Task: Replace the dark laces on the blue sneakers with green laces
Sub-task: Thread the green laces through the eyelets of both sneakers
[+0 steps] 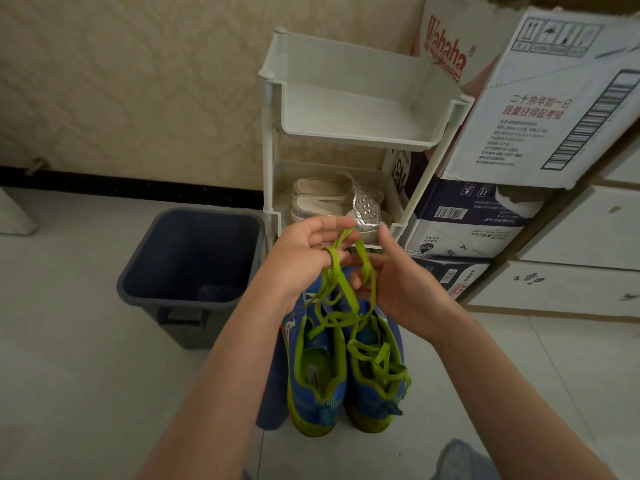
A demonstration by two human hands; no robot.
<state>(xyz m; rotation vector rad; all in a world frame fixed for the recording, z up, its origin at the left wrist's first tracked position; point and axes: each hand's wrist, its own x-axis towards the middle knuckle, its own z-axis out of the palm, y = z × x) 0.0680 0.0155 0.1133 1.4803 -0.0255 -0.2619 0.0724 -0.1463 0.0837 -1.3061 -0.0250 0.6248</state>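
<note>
Holds up laces (346, 299), green, in both hands, in front of rack (273, 133). Hooks one loop round a curled finger of left hand (301, 254), with thumb and forefinger stretched toward the top of the lace. Curls fingers of right hand (398, 278) round a second loop, thumb raised. Hands close together, palms facing, laces between them. Laces trailing down in loose tangles to sneakers (322, 375), blue with green lining and soles, just below the wrists, side by side and touching, heels toward the camera. Cannot tell whether sneakers hang from the laces or rest on floor (86, 341). Green lacing slack across the right-hand sneaker's opening. Left of sneakers, near: bin (190, 258), dark, open-topped. On rack's lower shelf, behind the hands: pale shoes (322, 199), one silver beside them. Right of rack, touching it: stacked boxes (554, 98).
</note>
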